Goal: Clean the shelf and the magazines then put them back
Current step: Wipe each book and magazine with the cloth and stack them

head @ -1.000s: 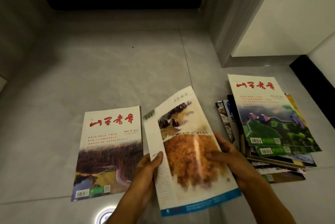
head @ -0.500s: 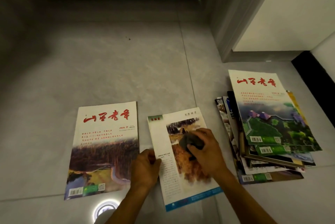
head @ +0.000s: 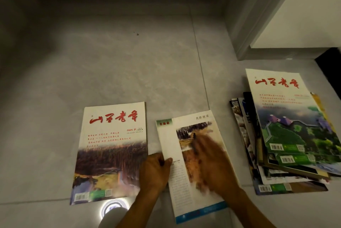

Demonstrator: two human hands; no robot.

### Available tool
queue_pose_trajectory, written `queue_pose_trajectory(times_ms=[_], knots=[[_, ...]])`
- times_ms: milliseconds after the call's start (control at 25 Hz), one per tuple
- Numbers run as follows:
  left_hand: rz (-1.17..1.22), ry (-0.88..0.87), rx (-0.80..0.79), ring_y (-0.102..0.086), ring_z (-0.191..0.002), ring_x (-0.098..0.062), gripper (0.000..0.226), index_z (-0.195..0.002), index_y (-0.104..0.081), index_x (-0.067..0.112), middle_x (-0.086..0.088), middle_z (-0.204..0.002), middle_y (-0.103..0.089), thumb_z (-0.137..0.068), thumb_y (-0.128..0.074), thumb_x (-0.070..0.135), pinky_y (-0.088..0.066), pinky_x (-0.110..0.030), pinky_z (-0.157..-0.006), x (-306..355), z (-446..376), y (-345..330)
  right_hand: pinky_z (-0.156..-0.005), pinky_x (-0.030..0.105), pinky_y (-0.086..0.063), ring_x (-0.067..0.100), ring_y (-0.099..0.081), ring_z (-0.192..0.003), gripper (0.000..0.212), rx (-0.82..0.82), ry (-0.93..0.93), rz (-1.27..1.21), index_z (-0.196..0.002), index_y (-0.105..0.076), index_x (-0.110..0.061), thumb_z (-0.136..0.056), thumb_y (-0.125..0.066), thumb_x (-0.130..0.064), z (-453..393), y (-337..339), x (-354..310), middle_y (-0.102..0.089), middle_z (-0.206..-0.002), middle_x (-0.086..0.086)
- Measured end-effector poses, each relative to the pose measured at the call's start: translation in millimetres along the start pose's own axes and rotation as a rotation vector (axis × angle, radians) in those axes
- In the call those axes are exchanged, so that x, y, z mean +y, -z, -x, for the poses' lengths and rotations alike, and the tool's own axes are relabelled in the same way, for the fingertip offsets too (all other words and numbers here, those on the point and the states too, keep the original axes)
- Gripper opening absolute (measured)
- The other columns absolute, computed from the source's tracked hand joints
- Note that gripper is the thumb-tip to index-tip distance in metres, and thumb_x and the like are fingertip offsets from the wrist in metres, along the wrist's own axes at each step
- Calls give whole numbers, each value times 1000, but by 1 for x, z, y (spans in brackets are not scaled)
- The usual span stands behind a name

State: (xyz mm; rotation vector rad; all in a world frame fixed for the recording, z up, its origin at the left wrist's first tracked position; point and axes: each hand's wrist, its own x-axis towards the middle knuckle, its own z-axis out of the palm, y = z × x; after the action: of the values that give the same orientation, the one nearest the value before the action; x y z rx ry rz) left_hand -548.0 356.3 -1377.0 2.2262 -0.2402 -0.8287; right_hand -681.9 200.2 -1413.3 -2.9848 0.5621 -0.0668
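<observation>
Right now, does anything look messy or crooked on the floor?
Yes. The pile of magazines on the right is untidy: its copies are fanned out at different angles, with edges sticking out at the left and bottom. The single magazine on the left lies flat and neat.

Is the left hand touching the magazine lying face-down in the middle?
Touching. The head view shows the left hand resting on the left edge of the middle magazine, its thumb lying over the page with no gap.
</observation>
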Motion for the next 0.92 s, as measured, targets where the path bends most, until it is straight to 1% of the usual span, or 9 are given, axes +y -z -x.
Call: queue_pose_trajectory(times_ms=[120,280,320,440,520,640,720,760,920], knots=[[-60,8,1,-66,-69,-6,16,-77,-67,22,7,-78,-69,-86,-70,34,-56,-23,-65,0,-4,3,-109,54,-36,34,-29,-141,60,145,-403,-147,-147,-30,-11,-99,-36,-45,-16,7,-9,-25,-154,9],[-130,-13,-114,-67,-67,-5,17,-77,-68,21,7,-76,-70,-88,-68,34,-54,-17,-62,3,-14,9,-111,49,-34,28,-34,-140,83,-20,246,-50,-142,-43,-14,-69,-80,-26,-35,2,-50,-32,-153,6],[-130,-7,-148,-68,-69,-6,17,-79,-69,19,6,-79,-71,-88,-68,34,-55,-19,-64,2,-17,9,-111,50,-34,27,-33,-140,85,-27,271,-64,-143,-43,-15,-67,-81,-21,-44,6,-32,-34,-153,6],[-160,-10,-222,-68,-73,-8,15,-85,-71,13,1,-83,-72,-88,-69,28,-55,-19,-65,1,-23,12,-111,52,-35,29,-25,-144,74,29,-335,-218,-147,-36,-12,-81,-68,-4,-62,14,12,-28,-156,8],[-168,-28,-218,-66,-69,-5,16,-83,-71,10,1,-81,-72,-87,-70,25,-50,-11,-58,-1,-23,14,-113,50,-33,33,-27,-143,71,76,-544,-185,-146,-39,-8,-81,-69,-3,-76,14,-8,-27,-156,12],[-139,-52,-191,-64,-63,-2,16,-78,-71,13,4,-75,-70,-87,-70,25,-50,-11,-57,-2,-20,14,-116,46,-28,28,-22,-145,77,14,-194,-242,-146,-39,-13,-76,-69,1,-91,6,-70,-26,-158,7],[-124,-67,-184,-65,-64,-3,15,-78,-71,14,4,-75,-71,-87,-70,26,-53,-15,-60,-2,-18,12,-117,44,-27,25,-21,-146,81,-33,98,-208,-147,-37,-16,-75,-67,6,-91,6,-62,-26,-158,4],[-131,-70,-181,-65,-65,-3,15,-80,-71,14,5,-78,-71,-87,-70,27,-53,-14,-61,-2,-18,11,-117,44,-27,24,-22,-146,80,-36,93,-193,-147,-37,-17,-75,-66,6,-92,6,-42,-26,-157,3],[-166,-85,-132,-58,-65,-1,15,-81,-65,17,8,-79,-65,-88,-68,30,-44,-4,-56,-3,-18,10,-116,47,-28,32,-27,-143,68,115,-542,-200,-144,-40,-9,-83,-68,-4,-90,9,-5,-31,-155,11]])
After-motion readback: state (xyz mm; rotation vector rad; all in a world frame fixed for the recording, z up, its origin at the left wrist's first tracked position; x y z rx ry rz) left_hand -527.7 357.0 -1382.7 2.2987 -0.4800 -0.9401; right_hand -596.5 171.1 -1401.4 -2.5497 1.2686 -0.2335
